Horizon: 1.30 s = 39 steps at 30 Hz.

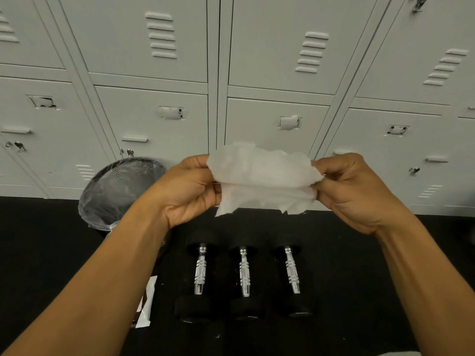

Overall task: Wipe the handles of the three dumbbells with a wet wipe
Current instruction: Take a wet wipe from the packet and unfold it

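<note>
A crumpled white wet wipe (262, 177) is stretched in the air between my left hand (189, 191) and my right hand (352, 191); each pinches one side of it. Below on the black floor lie three dumbbells side by side, with black heads and chrome handles: the left dumbbell (200, 272), the middle dumbbell (243, 273) and the right dumbbell (291, 272). Both hands are well above them, touching none.
A round bin (120, 186) lined with a clear bag stands at the left against the grey lockers (257, 73). A white wipe packet (147, 301) lies on the floor left of the dumbbells, partly under my left forearm.
</note>
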Tool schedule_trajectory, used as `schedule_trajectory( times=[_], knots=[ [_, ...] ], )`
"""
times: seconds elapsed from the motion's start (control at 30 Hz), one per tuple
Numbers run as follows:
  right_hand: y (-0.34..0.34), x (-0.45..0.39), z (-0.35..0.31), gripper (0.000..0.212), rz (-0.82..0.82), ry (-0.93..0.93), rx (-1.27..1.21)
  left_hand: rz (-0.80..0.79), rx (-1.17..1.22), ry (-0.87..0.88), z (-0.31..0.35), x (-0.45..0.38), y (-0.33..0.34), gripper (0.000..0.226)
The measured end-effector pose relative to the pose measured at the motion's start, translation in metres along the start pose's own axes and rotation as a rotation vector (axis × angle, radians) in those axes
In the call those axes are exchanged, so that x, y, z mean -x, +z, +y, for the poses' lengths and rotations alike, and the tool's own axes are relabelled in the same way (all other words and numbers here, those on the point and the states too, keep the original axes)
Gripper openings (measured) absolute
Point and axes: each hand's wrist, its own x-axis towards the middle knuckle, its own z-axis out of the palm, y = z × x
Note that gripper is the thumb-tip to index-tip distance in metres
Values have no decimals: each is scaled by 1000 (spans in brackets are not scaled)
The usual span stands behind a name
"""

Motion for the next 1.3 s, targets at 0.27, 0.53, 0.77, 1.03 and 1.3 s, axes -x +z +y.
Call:
schedule_trajectory(
  times=[0.27, 0.53, 0.77, 1.03, 1.3],
  knots=[
    [-2, 0, -3, 17, 38, -75, -257, -47, -174, 253, 25, 10, 4, 59],
    [1, 7, -25, 52, -110, -129, -139, -98, -298, 257, 33, 17, 2, 66],
    [7, 2, -2, 52, 173, -251, 428, 55, -674, 533, 28, 9, -3, 41],
    [9, -1, -2, 21, 232, -33, -111, 85, -540, 444, 21, 8, 4, 14],
    [-4, 2, -3, 47, 65, 381, -145, 123, -529, 297, 20, 7, 4, 26]
  ],
)
